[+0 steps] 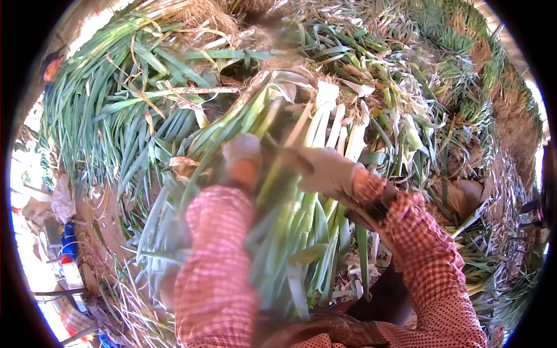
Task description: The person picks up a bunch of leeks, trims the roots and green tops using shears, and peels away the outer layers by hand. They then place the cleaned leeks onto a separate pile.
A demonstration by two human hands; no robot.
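Long green onions [301, 226] with white stems and green leaves lie in front of me, roots pointing away. My left hand [242, 149], in a pale glove and blurred by motion, is closed in a fist over the stalks on the left side of this bunch. My right hand [328, 169], also gloved, lies across the stalks just below the white stems [325, 119], fingers pointing left. A dark blurred shape shows by its fingertips; I cannot make out what it is. The right hand's fingers are too smeared to tell their grip.
A large heap of green onions [87, 127] spreads at the left, with dry roots [194, 14] at the top. More onions are piled along the right [464, 64]. A blue object [68, 240] and pale plastic [62, 197] lie at the lower left, beside loose stalks [136, 296].
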